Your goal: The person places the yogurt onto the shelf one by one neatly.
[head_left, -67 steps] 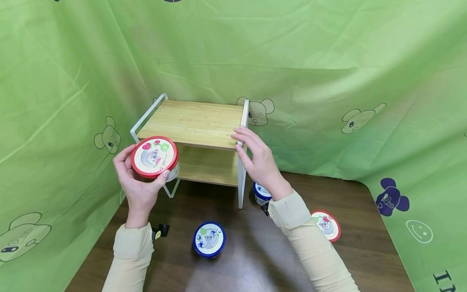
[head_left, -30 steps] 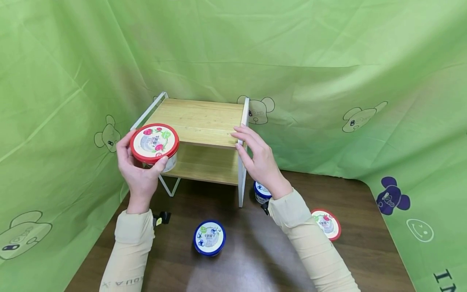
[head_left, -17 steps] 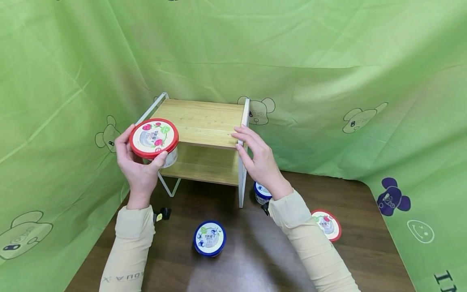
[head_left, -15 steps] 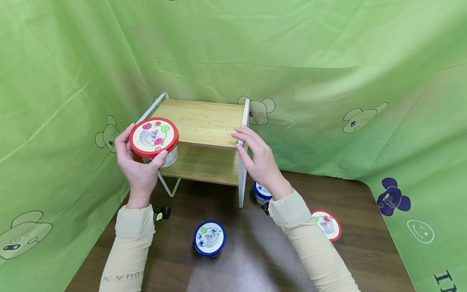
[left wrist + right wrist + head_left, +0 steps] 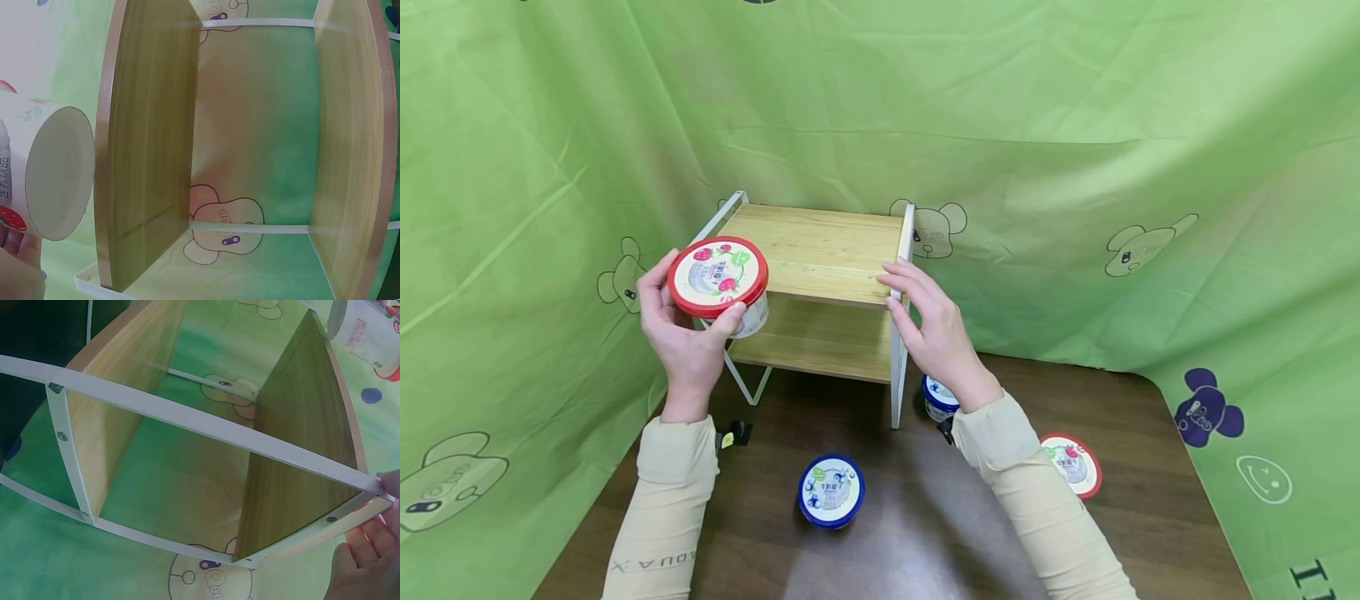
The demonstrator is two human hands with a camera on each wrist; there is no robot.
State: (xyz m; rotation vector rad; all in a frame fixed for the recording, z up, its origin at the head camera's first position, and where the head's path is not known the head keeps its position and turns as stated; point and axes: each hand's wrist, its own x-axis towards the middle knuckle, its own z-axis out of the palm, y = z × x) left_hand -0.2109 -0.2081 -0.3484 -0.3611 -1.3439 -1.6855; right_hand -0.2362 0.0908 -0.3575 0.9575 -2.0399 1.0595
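Observation:
My left hand [image 5: 685, 358] holds a round tub [image 5: 718, 277] with a red strawberry-printed lid, thumb on the near side and fingers round the far side. The tub overlaps the front left corner of the two-board shelf rack [image 5: 812, 250] in the head view. Seen from the left wrist, the tub's pale underside [image 5: 60, 173] is close to the edge of the upper board [image 5: 150, 144]. At the rack's front right corner my right hand [image 5: 936, 329] grips the white metal frame [image 5: 187, 422], thumb and fingers on either side of it.
A blue-lidded tub [image 5: 831, 492] stands on the dark wooden table [image 5: 760, 533] in front of the rack. Another blue-lidded tub [image 5: 937, 398] is partly hidden behind my right wrist. Beside my right forearm lies a red-lidded tub [image 5: 1075, 467]. Green printed cloth [image 5: 1037, 167] hangs behind and at both sides.
My left hand has raised the red-lidded tub from below the upper board's front edge to about its height, slowing over the last half second. The right hand stays at the rack's corner.

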